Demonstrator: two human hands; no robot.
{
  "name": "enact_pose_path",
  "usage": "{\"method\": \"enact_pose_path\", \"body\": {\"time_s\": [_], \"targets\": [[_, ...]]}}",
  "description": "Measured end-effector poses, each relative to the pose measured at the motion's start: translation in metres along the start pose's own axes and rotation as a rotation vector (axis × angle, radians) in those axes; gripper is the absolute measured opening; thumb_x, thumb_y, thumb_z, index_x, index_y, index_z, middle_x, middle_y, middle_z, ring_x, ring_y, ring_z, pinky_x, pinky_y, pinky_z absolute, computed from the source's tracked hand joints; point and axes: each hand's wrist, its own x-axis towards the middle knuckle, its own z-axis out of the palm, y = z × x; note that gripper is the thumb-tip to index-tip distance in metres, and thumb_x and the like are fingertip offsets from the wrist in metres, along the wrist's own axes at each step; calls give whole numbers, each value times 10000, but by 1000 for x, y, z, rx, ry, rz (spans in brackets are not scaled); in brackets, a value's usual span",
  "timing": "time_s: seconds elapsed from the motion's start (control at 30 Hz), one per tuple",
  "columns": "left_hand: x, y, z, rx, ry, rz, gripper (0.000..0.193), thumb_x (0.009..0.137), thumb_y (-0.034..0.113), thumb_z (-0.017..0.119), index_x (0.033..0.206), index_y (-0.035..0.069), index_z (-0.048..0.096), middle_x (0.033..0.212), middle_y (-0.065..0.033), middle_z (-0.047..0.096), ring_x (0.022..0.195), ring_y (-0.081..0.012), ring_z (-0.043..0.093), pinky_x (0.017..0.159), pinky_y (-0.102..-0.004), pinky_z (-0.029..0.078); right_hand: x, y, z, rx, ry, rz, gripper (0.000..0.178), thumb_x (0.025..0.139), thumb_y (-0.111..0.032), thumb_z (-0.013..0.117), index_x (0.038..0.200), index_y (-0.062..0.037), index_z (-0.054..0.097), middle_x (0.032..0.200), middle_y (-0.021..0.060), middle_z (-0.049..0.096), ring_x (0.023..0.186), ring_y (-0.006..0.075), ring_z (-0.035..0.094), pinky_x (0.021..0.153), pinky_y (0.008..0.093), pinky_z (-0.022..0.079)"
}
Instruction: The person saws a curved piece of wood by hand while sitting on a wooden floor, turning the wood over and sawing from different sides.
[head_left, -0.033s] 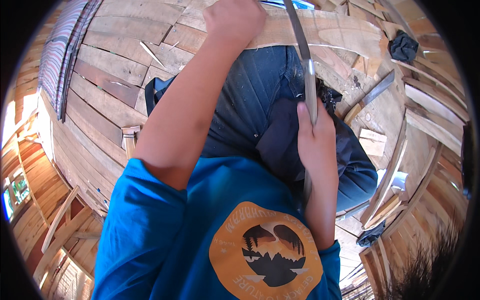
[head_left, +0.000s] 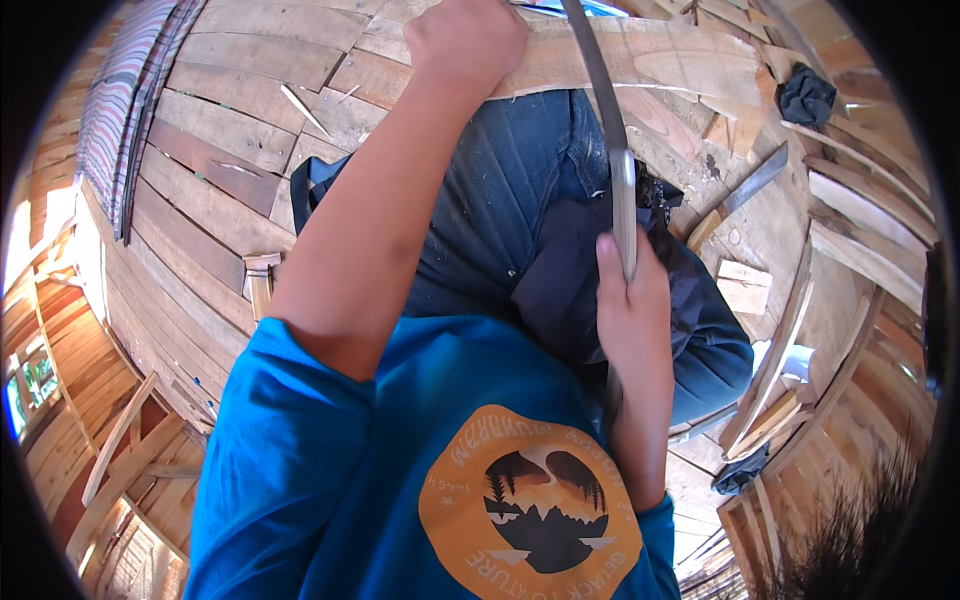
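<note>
Across my shins lies a pale, curved wooden board (head_left: 640, 72). My left hand (head_left: 467, 42) is closed at the board's left part; its fingertips are out of sight on the far side. My right hand (head_left: 634, 300) is wrapped round the pale handle of a long-handled knife (head_left: 603, 95), thumb laid along the handle. The knife's narrow, dark, slightly curved blade points away from me and crosses over the board, and its tip runs out of the top of the view. The handle's rear end passes beneath my right forearm.
On the plank floor (head_left: 230, 115) to the right lies a machete (head_left: 740, 195) with a wooden handle. Near it are a small wood block (head_left: 743, 287), a black cloth bundle (head_left: 806, 95) and several curved boards (head_left: 870, 255). Striped fabric (head_left: 135, 95) hangs at the far left.
My right hand has drawn the long-handled knife a little toward my body. My left hand and the board stay nearly in place.
</note>
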Motion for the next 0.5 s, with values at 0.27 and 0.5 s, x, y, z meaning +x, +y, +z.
{"method": "enact_pose_path", "body": {"time_s": [0.27, 0.5], "targets": [[-3, 4, -3, -15, 88, 47, 307, 864, 246, 549, 718, 21, 699, 707, -229, 674, 661, -381, 686, 659, -490, 550, 35, 3, 5, 0, 2, -60, 292, 1003, -274, 509, 999, 15, 553, 728, 249, 578, 733, 479, 584, 642, 441, 452], [-1, 6, -7, -74, 12, 100, 320, 869, 239, 539, 703, 20, 703, 707, -217, 678, 677, -364, 694, 669, -487, 550, -1, -10, -6, 40, -59, 176, 302, 1005, -286, 503, 975, 12, 540, 718, 223, 546, 656, 411, 537, 643, 433, 448]]}}
